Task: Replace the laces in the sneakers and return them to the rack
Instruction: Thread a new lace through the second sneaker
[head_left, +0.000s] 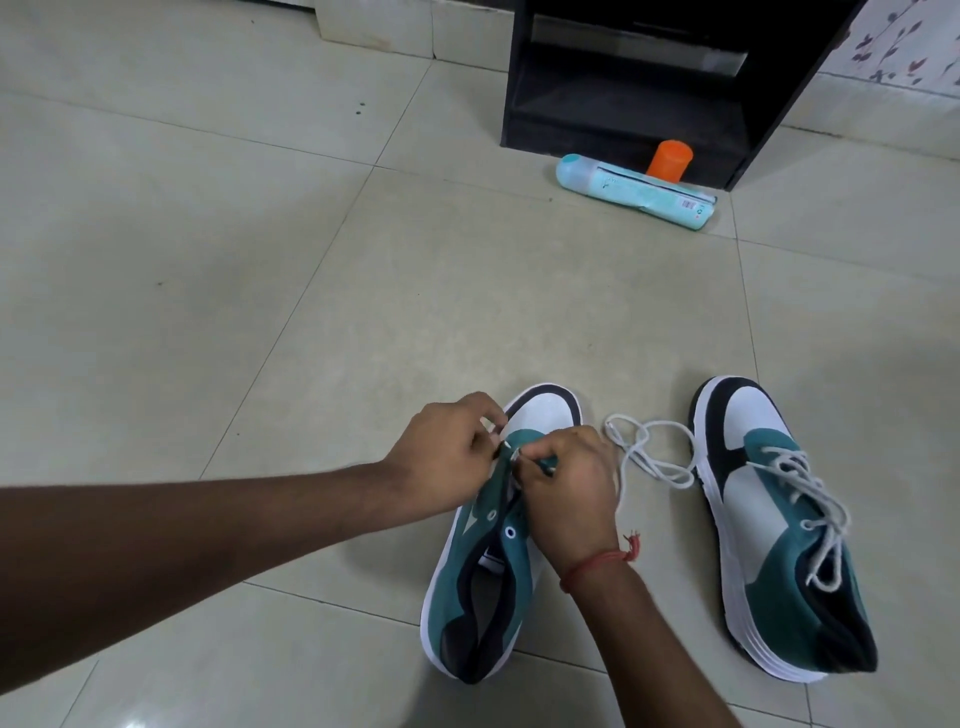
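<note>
Two teal, white and black sneakers lie on the tiled floor. The left sneaker (480, 582) has open eyelets and lies under both my hands. My left hand (447, 457) pinches the teal eyelet flap near the toe end. My right hand (569, 483) pinches the white lace (644, 457) at the same spot. The lace's loose length curls on the floor between the two shoes. The right sneaker (779, 525) stands apart to the right, fully laced with a grey-white lace.
A black shoe rack (649, 88) stands at the back right with its shelves bare. In front of it lie a light blue tube-shaped pack (634, 192) and an orange cylinder (669, 160). Pale floor tiles stretch to the left and the middle.
</note>
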